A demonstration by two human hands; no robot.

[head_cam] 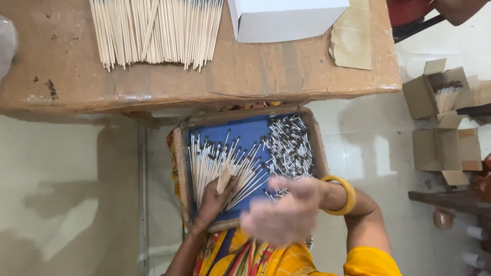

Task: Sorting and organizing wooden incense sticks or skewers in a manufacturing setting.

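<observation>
My left hand [214, 201] is shut on a fanned bundle of thin pale sticks with dark tips [225, 164], held over a blue-lined tray [250, 132] on my lap. More dark-tipped sticks [289, 145] lie loose at the tray's right side. My right hand [284, 212] is blurred with motion, fingers spread, just in front of the tray's near edge, holding nothing that I can see. A yellow bangle [343, 194] circles that wrist.
A brown cardboard-covered table [266, 71] stands beyond the tray, carrying a row of bare pale sticks [156, 31], a white box [281, 19] and a cardboard scrap [353, 41]. Small open cardboard boxes [441, 120] sit on the tiled floor at right.
</observation>
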